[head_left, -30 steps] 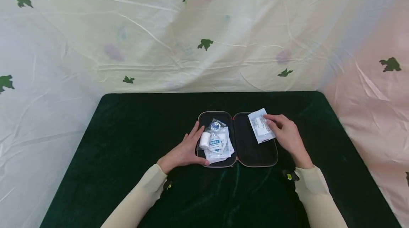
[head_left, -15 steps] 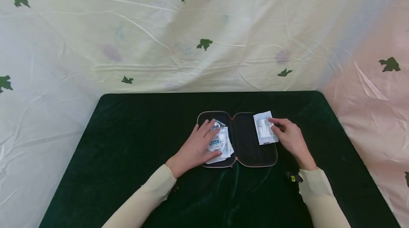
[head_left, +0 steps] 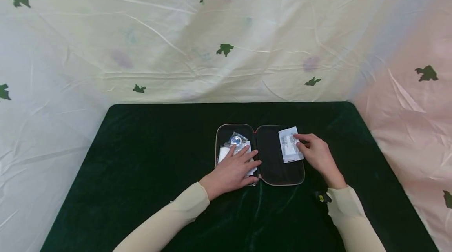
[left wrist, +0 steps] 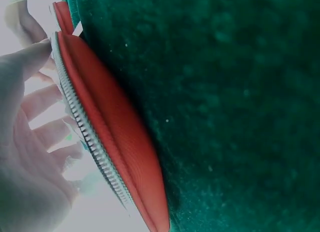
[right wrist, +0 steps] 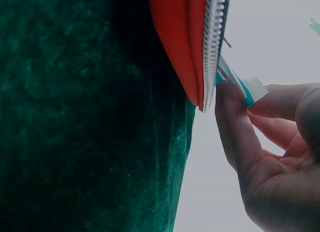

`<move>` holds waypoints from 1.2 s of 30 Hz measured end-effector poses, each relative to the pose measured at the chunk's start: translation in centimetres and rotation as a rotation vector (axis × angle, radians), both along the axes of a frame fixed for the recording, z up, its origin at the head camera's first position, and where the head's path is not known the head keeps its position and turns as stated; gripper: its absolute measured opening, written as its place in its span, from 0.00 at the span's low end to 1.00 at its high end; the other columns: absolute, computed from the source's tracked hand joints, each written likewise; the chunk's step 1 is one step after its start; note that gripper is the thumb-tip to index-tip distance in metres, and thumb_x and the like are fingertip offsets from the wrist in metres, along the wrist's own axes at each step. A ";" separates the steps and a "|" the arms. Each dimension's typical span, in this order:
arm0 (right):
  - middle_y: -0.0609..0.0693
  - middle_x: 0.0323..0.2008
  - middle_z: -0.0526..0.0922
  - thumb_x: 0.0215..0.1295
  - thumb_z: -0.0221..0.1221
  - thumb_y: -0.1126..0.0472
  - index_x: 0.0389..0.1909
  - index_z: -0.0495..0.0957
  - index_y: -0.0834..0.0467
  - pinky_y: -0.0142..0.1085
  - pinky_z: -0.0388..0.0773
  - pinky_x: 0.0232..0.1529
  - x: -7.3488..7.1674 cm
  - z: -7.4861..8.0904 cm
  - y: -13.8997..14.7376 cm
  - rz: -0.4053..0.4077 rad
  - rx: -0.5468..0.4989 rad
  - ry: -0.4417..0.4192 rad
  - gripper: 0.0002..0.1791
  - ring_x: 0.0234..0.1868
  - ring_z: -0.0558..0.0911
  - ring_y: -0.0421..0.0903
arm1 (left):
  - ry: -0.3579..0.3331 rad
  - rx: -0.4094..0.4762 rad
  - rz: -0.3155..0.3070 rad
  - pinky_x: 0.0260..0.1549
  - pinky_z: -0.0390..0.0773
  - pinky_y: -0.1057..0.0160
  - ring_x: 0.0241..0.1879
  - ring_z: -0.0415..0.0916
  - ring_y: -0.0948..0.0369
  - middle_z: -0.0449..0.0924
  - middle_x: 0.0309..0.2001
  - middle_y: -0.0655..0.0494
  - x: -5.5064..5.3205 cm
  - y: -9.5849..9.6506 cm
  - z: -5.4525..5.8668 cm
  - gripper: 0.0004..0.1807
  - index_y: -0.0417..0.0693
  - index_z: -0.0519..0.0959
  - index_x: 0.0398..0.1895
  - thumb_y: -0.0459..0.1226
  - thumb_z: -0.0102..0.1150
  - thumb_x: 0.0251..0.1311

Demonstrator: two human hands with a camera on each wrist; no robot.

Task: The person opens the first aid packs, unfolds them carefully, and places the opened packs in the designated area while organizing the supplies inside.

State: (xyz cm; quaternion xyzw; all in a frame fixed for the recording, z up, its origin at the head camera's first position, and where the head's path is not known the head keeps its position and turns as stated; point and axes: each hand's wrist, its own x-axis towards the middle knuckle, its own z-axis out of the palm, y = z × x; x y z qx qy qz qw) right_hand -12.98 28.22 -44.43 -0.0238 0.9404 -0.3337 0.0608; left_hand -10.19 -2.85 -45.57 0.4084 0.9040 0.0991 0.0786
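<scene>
A zip case (head_left: 277, 173), black inside and red outside (left wrist: 122, 137), lies unfolded with both halves up. My left hand (head_left: 231, 171) spreads its fingers over the flat white packets (head_left: 248, 145) in the left half, covering most of them. Past its fingertips show a white roll (head_left: 223, 153) and a clear bag with a round, blue-centred item (head_left: 236, 139). Over the right half, a white printed sachet (head_left: 288, 148) is pinched at its right edge between the thumb and fingers of my right hand (head_left: 318, 157). The right wrist view shows that pinch beside the zipper (right wrist: 212, 42).
The case rests on a dark green velvet-covered table (head_left: 159, 138). Behind and at both sides hangs a pale curtain (head_left: 176, 48) with printed green leaves and birds. The table's far edge runs along the curtain.
My left hand has moved right, from the case's left rim to over the packets. The right hand keeps its pinch on the sachet, which has shifted slightly right and turned more upright.
</scene>
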 end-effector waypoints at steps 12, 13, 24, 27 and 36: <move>0.70 0.61 0.75 0.77 0.55 0.64 0.66 0.77 0.65 0.45 0.77 0.42 -0.5 -0.4 -0.7 0.043 0.006 0.008 0.21 0.47 0.78 0.59 | 0.004 -0.019 0.027 0.76 0.48 0.39 0.80 0.51 0.51 0.59 0.80 0.50 0.5 0.2 -0.4 0.32 0.59 0.72 0.75 0.61 0.51 0.74; 0.70 0.61 0.75 0.77 0.55 0.64 0.66 0.77 0.66 0.44 0.77 0.42 -0.5 -0.4 -0.8 0.046 0.006 0.008 0.21 0.47 0.78 0.59 | 0.003 -0.018 0.027 0.77 0.48 0.39 0.80 0.51 0.51 0.59 0.80 0.51 0.5 0.2 -0.4 0.32 0.59 0.72 0.75 0.61 0.51 0.74; 0.69 0.56 0.78 0.75 0.56 0.66 0.64 0.79 0.67 0.39 0.74 0.33 -0.8 -0.4 -1.2 0.066 0.031 0.011 0.20 0.41 0.78 0.55 | -0.004 0.000 0.026 0.77 0.48 0.39 0.80 0.53 0.52 0.59 0.80 0.51 0.5 0.1 -0.5 0.32 0.59 0.72 0.75 0.60 0.51 0.74; 0.69 0.55 0.79 0.75 0.56 0.66 0.64 0.79 0.67 0.39 0.73 0.31 -1.0 -0.4 -1.4 0.083 0.040 0.010 0.19 0.39 0.78 0.53 | -0.013 0.001 0.028 0.77 0.48 0.39 0.80 0.53 0.52 0.59 0.80 0.51 0.5 0.0 -0.5 0.32 0.58 0.71 0.75 0.60 0.52 0.74; 0.65 0.50 0.80 0.75 0.56 0.66 0.63 0.79 0.68 0.36 0.72 0.28 -1.3 -0.5 -1.8 0.120 0.019 -0.012 0.19 0.31 0.75 0.47 | -0.045 0.013 0.033 0.76 0.48 0.39 0.79 0.54 0.52 0.58 0.80 0.51 0.5 0.1 -0.5 0.32 0.58 0.71 0.75 0.60 0.53 0.74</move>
